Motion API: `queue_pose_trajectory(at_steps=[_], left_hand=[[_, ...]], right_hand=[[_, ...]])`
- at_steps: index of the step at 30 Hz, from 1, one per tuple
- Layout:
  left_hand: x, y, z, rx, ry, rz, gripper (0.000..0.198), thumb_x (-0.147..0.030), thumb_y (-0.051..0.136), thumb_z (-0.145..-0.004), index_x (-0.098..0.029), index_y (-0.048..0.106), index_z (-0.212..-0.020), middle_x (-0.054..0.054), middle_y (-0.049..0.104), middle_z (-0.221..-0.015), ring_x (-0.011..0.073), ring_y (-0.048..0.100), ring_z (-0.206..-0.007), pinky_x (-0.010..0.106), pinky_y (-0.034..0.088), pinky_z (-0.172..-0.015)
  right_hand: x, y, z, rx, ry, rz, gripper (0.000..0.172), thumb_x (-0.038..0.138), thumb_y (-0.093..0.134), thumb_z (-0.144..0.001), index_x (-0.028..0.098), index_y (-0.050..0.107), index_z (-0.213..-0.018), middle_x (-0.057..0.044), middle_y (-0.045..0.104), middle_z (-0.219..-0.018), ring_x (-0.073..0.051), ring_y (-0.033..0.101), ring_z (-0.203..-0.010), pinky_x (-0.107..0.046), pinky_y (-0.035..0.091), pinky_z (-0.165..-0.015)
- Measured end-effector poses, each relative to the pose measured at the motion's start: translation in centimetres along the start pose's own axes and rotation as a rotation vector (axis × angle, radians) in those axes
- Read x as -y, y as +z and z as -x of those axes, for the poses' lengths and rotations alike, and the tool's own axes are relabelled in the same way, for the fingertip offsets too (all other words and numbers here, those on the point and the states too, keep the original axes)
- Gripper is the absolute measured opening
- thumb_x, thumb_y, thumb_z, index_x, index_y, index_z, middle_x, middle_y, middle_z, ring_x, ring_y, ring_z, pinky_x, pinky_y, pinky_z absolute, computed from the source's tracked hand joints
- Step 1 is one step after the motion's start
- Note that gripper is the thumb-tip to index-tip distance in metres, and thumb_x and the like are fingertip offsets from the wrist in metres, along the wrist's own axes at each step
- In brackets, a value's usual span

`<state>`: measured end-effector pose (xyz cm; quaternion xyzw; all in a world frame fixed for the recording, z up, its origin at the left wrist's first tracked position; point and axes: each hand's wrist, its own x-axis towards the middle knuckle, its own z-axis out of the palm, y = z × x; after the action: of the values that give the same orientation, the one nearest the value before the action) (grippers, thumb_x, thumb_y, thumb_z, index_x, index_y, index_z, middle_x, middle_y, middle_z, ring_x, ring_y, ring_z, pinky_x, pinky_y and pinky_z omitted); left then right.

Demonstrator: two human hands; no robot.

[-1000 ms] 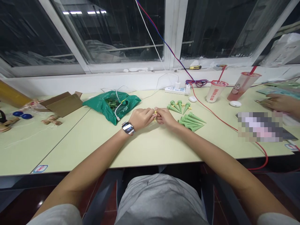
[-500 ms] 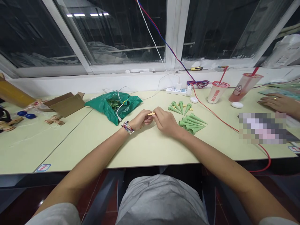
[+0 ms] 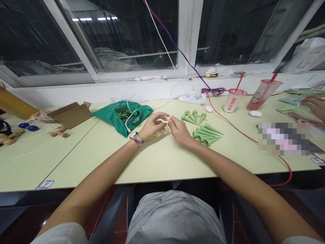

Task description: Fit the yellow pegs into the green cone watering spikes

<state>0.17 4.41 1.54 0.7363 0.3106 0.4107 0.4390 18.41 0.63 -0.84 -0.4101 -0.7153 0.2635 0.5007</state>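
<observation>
Between thumb and fingers of my right hand (image 3: 179, 130) is a small yellow T-shaped plastic piece (image 3: 166, 122). My left hand (image 3: 151, 127) is just left of it with fingers apart and curved; whether a fingertip touches the piece is hard to tell. More small yellow pieces (image 3: 154, 136) lie on the table under my left hand, and another yellow piece (image 3: 167, 129) lies below the pinched one. Right of my hands is a group of green hollow cone-shaped spikes (image 3: 207, 134). Behind these stand several capped green spikes (image 3: 195, 117) with yellow pieces attached.
A green plastic bag (image 3: 109, 115) with a white cable over it lies behind my left hand. A cardboard box (image 3: 73, 115) is farther left. Drink cups (image 3: 230, 101), a power strip (image 3: 191, 99) and a red cable (image 3: 235, 125) are right. A co-worker's hand (image 3: 315, 103) is far right.
My left fingers have spread from their closed pose, uncovering yellow pieces on the table. My right hand still pinches the yellow piece. The co-worker's hand has moved right.
</observation>
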Motion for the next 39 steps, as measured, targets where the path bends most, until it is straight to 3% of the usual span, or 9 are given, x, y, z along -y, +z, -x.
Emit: queue_pose_trajectory(at_steps=[9,13,18,24,33,39], left_hand=[[0.29,0.03,0.11,-0.052,0.039,-0.091,0.033,-0.041,0.083,-0.082,-0.016,0.072,-0.101,0.005,0.072,-0.092,0.0096,0.061,-0.061,0.022,0.051,-0.056],[0.32,0.11,0.16,-0.052,0.02,-0.083,0.033,-0.044,0.084,-0.081,-0.016,0.071,-0.094,0.004,0.072,-0.083,0.0109,0.061,-0.059,0.024,0.05,-0.055],[0.27,0.27,0.22,-0.05,-0.014,-0.1,0.035,-0.049,0.07,-0.091,-0.017,0.065,-0.078,-0.001,0.06,-0.057,0.0119,0.057,-0.052,0.025,0.048,-0.057],[0.6,0.1,0.14,-0.031,-0.014,0.029,0.028,-0.042,0.075,-0.085,-0.018,0.064,-0.095,0.0,0.067,-0.078,0.0121,0.063,-0.055,0.026,0.051,-0.055],[0.76,-0.28,0.02,0.025,-0.049,-0.018,0.019,-0.029,0.066,-0.084,-0.015,0.072,-0.095,0.003,0.071,-0.078,0.0142,0.065,-0.064,0.026,0.051,-0.061],[-0.02,-0.66,-0.05,0.057,0.087,-0.307,0.029,-0.044,0.07,-0.092,-0.017,0.07,-0.099,0.005,0.072,-0.09,0.0138,0.063,-0.069,0.025,0.049,-0.063]], right_hand=[[-0.56,-0.01,-0.41,0.009,0.071,-0.087,0.036,0.044,0.039,-0.106,0.024,0.046,-0.076,0.003,0.047,-0.063,-0.017,0.045,-0.062,-0.028,0.027,-0.06],[-0.75,-0.12,-0.52,0.018,0.052,-0.001,0.036,0.041,0.037,-0.107,0.024,0.044,-0.076,0.003,0.047,-0.066,-0.017,0.046,-0.064,-0.029,0.028,-0.062],[-0.29,-0.37,-0.07,0.078,-0.064,0.19,0.03,0.036,0.037,-0.108,0.024,0.044,-0.082,0.0,0.055,-0.076,-0.018,0.049,-0.071,-0.03,0.03,-0.067],[0.15,-0.35,0.4,0.096,-0.143,0.256,0.022,0.032,0.04,-0.107,0.024,0.047,-0.088,-0.002,0.061,-0.084,-0.019,0.053,-0.075,-0.031,0.033,-0.07],[-0.48,-0.28,0.2,0.018,-0.114,0.289,0.021,0.033,0.039,-0.107,0.023,0.052,-0.094,-0.005,0.067,-0.093,-0.021,0.059,-0.084,-0.031,0.036,-0.073],[-0.18,-0.06,0.15,-0.011,-0.114,0.297,0.021,0.033,0.04,-0.107,0.024,0.051,-0.092,-0.004,0.066,-0.091,-0.021,0.057,-0.08,-0.031,0.035,-0.071]])
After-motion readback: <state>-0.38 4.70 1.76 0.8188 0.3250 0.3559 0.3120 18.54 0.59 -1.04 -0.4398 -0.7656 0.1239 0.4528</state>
